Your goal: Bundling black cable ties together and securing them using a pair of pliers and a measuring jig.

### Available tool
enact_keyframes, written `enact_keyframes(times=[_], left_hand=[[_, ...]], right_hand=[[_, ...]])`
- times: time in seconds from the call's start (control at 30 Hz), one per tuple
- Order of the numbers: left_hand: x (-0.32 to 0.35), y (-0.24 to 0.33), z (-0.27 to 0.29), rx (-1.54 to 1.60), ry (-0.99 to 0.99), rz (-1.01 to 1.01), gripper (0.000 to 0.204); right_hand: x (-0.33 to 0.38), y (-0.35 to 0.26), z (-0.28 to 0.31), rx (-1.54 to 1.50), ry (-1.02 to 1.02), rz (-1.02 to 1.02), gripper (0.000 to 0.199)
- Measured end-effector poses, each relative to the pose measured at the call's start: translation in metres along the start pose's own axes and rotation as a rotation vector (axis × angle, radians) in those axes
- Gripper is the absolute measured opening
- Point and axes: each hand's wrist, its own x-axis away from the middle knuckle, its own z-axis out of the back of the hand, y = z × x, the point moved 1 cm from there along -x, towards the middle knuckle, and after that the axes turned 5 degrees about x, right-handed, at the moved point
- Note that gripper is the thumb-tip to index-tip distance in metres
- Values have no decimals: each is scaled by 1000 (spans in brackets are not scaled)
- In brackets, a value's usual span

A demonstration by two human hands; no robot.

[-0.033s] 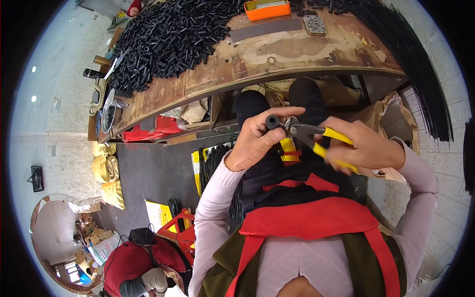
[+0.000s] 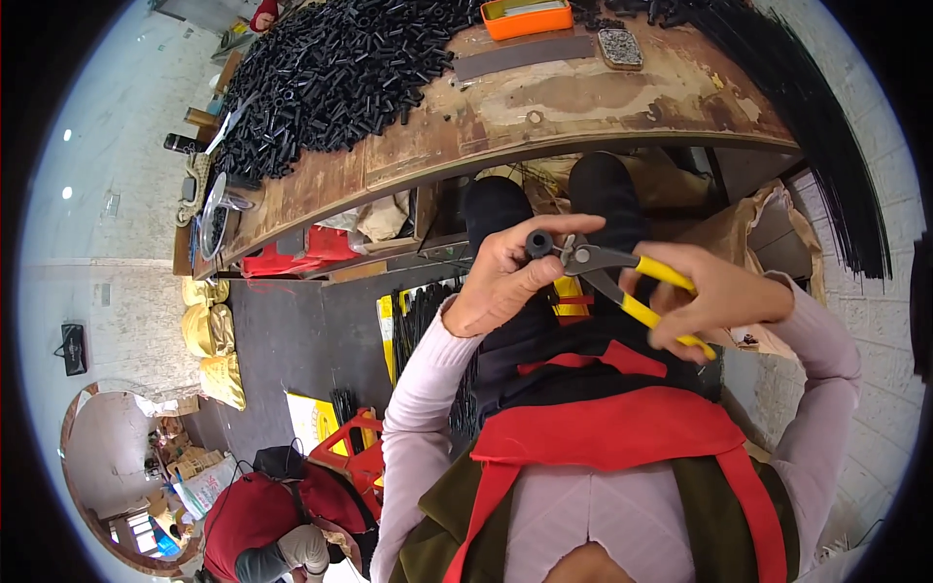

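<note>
Over my lap, my left hand [image 2: 510, 267] grips a short black tube [image 2: 537, 243] between thumb and fingers, its round hollow end facing up. The index finger stretches out past it. My right hand [image 2: 714, 291] is closed around the yellow handles of a pair of pliers [image 2: 595, 260], and the handles stand apart. The dark jaws of the pliers are beside the tube, at my left thumb and fingers. A small metal piece [image 2: 567, 243] shows at the jaws; its exact shape is too small to tell.
Ahead stands a worn wooden workbench [image 2: 583, 107] with a large heap of short black tubes [image 2: 340, 73]. On it are an orange box [image 2: 526, 21], a small tin [image 2: 620, 49] and long black rods [image 2: 816, 126]. A person in red [image 2: 258, 530] is at the lower left.
The handles of the pliers have spread wider, the lower one swinging down and toward me with my right fingers. My left hand with the tube has barely shifted.
</note>
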Motion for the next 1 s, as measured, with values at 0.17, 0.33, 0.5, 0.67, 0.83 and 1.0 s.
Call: enact_keyframes(times=[0.17,0.33,0.5,0.67,0.83,1.0], left_hand=[[-3,-1,-3,-7,-24,-18,65],[-9,-4,7,22,-18,-26,52],[-9,-4,5,-121,-144,-76,62],[-7,-5,-6,-241,8,-143,57],[-10,-10,-5,-280,-21,-173,42],[-9,-10,1,-367,-2,-120,19]], right_hand=[[-10,29,-12,350,314,354,37],[-13,37,1,693,516,532,36],[-9,35,15,-463,-489,-135,31],[-11,38,9,648,587,491,34],[-19,36,9,299,207,166,28],[-20,38,3,247,224,234,31]])
